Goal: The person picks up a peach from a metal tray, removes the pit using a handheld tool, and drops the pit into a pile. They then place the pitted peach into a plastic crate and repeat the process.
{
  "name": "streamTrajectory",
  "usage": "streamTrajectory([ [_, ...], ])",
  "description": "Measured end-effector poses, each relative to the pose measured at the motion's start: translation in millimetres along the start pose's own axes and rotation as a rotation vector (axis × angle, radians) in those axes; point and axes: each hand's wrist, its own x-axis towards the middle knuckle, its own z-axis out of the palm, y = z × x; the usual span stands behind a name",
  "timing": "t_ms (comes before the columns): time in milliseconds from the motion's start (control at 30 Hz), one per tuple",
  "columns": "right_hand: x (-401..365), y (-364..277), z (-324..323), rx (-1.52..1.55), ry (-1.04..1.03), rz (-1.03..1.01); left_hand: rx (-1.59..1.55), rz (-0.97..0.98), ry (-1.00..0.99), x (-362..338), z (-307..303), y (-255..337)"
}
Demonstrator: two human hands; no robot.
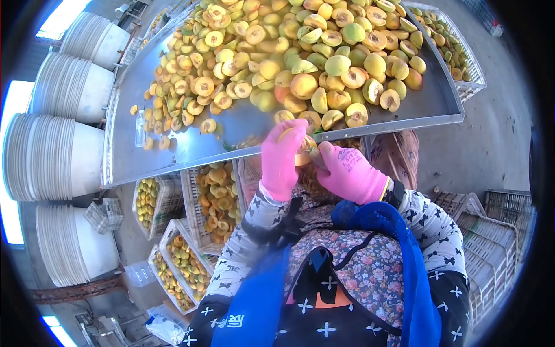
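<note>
My left hand [281, 159], in a pink glove, is closed around a cut yellow peach [303, 155] just beyond the table's near edge. Against that peach, my right hand [354, 173], also gloved in pink, grips a short greyish tool [317, 157]. Its exact kind is hard to make out, as the fingers cover most of it. Right in front of both hands, a large heap of yellow-green peaches [303, 87] covers much of the metal table [199, 151]; many are halved, with pits or hollows showing.
Below the table's near edge stand crates of peaches [215, 199], with more crates [184, 254] at lower left. Stacked white tubs [55, 156] line the left side. A full crate [471, 87] is at upper right, and crates [485, 248] stand at right. A clear bottle [140, 128] lies on the table.
</note>
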Motion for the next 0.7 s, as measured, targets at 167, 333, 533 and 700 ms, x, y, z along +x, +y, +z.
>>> streamTrajectory([
  [167,2,6,-8,-0.313,-0.019,-0.077,0.429,0.257,-0.142,-5,-12,-4],
  [333,0,-13,14,0.024,0.030,0.036,0.043,-0.037,0.020,-5,-6,6],
  [533,6,-11,19,0.095,-0.001,0.087,-0.038,-0.103,0.070,2,-9,2],
  [700,11,15,0,-0.111,0.006,-0.124,0.267,0.016,-0.200,-2,-12,15],
])
